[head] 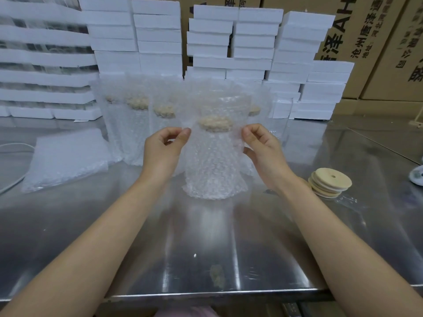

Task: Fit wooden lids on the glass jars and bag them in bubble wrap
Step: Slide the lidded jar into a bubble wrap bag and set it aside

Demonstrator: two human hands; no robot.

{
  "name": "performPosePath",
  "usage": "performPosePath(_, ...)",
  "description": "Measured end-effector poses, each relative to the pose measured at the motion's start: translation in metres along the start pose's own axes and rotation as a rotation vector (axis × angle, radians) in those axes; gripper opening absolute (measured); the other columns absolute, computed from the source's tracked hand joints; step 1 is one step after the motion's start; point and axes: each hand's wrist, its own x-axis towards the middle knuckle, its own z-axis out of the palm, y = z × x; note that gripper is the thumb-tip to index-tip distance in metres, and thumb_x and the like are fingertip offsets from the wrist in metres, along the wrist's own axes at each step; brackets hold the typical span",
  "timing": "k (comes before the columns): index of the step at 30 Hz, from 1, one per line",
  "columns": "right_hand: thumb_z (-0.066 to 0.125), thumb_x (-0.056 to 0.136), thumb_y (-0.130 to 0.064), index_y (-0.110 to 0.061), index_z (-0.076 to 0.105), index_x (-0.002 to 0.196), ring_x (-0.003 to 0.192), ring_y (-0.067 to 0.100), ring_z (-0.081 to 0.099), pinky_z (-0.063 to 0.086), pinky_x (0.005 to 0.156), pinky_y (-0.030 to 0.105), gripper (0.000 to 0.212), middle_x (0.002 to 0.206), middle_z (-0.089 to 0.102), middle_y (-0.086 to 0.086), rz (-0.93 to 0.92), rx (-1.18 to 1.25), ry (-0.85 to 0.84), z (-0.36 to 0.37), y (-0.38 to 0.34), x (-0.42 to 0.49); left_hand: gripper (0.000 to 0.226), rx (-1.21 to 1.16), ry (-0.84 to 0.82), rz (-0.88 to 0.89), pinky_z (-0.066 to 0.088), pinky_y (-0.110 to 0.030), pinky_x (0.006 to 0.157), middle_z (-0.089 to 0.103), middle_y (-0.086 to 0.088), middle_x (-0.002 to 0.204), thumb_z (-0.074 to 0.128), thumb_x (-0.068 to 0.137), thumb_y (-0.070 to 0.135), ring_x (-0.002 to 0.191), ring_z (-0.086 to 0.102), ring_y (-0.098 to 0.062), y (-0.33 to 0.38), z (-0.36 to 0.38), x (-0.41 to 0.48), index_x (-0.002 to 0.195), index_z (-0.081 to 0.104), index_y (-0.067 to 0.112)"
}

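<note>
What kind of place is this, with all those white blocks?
Probably a warehouse packing room: stacked white foam boxes and big printed cardboard cartons line the back, and lidded jars in bubble wrap bags stand in a row on the steel table.

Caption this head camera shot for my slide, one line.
Left hand and right hand pinch a bubble-wrap bag around a lidded jar on a steel table; spare wooden lids lie to the right.

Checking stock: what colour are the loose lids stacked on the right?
The lids are pale tan; head view.
</note>
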Motion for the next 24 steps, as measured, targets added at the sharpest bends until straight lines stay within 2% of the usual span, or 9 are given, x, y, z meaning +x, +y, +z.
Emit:
performPosePath(4,0.049,0.102,-0.015,-0.019,0.055,0.087,0.082,0.004,0.059,0.049,0.081,0.025,0.017,0.086,0.063,-0.013,-0.047,-0.072,0.049,0.001,0.000,0.000,0.013,-0.007,0.014,-0.040,0.041,-0.022,0.066,0.051,0.006,0.060,0.062,0.094,0.025,0.049,0.045,0.000,0.000,0.000,0.001,0.086,0.067,0.015)
performPosePath(7,0.043,0.104,-0.021,-0.018,0.049,0.080,0.059,0.005,0.049,0.042,0.058,0.019,0.025,0.073,0.058,-0.008,-0.131,-0.233,0.115,0.005,-0.004,-0.005,0.016,-0.030,0.017,-0.059,0.040,-0.020,0.062,0.050,0.008,0.055,0.064,0.092,0.026,0.047,0.042,-0.002,0.001,-0.001,-0.001,0.082,0.069,0.016)
performPosePath(9,0.043,0.100,-0.031,-0.017,0.049,0.065,0.045,0.009,0.038,0.031,0.045,0.018,0.038,0.055,0.051,-0.001,-0.125,-0.264,0.103,0.002,-0.013,-0.007,0.017,-0.045,0.025,-0.064,0.038,-0.015,0.054,0.050,0.013,0.052,0.065,0.091,0.025,0.045,0.040,-0.001,0.002,-0.001,-0.002,0.077,0.069,0.017)
performPosePath(11,0.044,0.091,-0.035,-0.018,0.054,0.050,0.035,0.012,0.033,0.025,0.038,0.019,0.046,0.040,0.045,0.001,0.032,-0.162,-0.105,-0.003,-0.024,-0.009,0.018,-0.059,0.029,-0.070,0.037,-0.013,0.051,0.052,0.013,0.053,0.065,0.091,0.025,0.045,0.040,-0.001,0.002,-0.001,-0.003,0.075,0.069,0.017)
performPosePath(13,0.045,0.090,-0.033,-0.018,0.067,0.055,0.031,0.011,0.038,0.024,0.038,0.020,0.044,0.042,0.053,0.004,0.240,-0.084,-0.480,-0.006,-0.031,-0.011,0.019,-0.062,0.034,-0.069,0.038,-0.015,0.053,0.053,0.009,0.057,0.065,0.091,0.026,0.045,0.040,-0.002,0.002,-0.001,-0.002,0.074,0.069,0.018)
performPosePath(15,0.048,0.093,-0.033,-0.021,0.077,0.087,0.041,0.011,0.055,0.037,0.043,0.018,0.032,0.068,0.070,0.008,0.405,-0.111,-0.819,-0.004,-0.033,-0.014,0.020,-0.062,0.032,-0.056,0.039,-0.018,0.058,0.055,0.007,0.060,0.064,0.092,0.028,0.047,0.043,-0.002,0.002,-0.001,-0.002,0.074,0.069,0.019)
performPosePath(17,0.052,0.094,-0.039,-0.031,0.067,0.119,0.067,0.017,0.070,0.053,0.062,0.019,0.030,0.103,0.074,0.008,0.494,-0.190,-1.005,-0.001,-0.029,-0.017,0.020,-0.057,0.022,-0.047,0.042,-0.022,0.066,0.059,0.001,0.070,0.064,0.092,0.030,0.050,0.045,-0.002,0.002,-0.002,-0.001,0.075,0.069,0.020)
performPosePath(20,0.054,0.091,-0.045,-0.032,0.060,0.127,0.093,0.023,0.072,0.057,0.078,0.024,0.038,0.115,0.071,0.007,0.536,-0.219,-0.911,0.003,-0.020,-0.019,0.020,-0.033,0.015,-0.043,0.042,-0.024,0.069,0.060,0.000,0.076,0.060,0.095,0.028,0.053,0.048,-0.001,0.001,-0.002,-0.001,0.078,0.068,0.021)
performPosePath(24,0.051,0.097,-0.034,-0.024,0.065,0.118,0.100,0.023,0.071,0.056,0.087,0.028,0.027,0.108,0.074,0.005,0.454,-0.234,-0.618,0.002,-0.007,-0.015,0.024,-0.039,0.044,-0.021,0.042,-0.022,0.069,0.066,0.007,0.092,0.043,0.100,0.014,0.059,0.057,0.000,-0.001,0.001,-0.002,0.090,0.064,0.018)
